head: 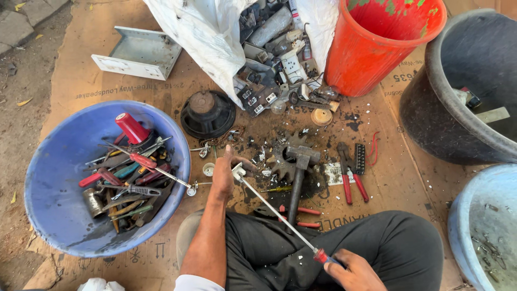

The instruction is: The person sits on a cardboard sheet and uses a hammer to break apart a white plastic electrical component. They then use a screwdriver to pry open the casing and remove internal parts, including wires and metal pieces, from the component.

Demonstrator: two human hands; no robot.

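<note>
Cardboard (409, 178) covers the ground, littered with scrap. At twelve o'clock from my lap, my left hand (223, 175) pinches a small white part (238, 172), fingers clamped on it, arm stretched forward. At five o'clock, my right hand (353, 272) grips the long screwdriver (280, 212), its tip touching that part.

Outdoor scrap-repair spot: tool-filled basin (48, 178), hammer (298, 175), cardboard floor (81, 81)
</note>
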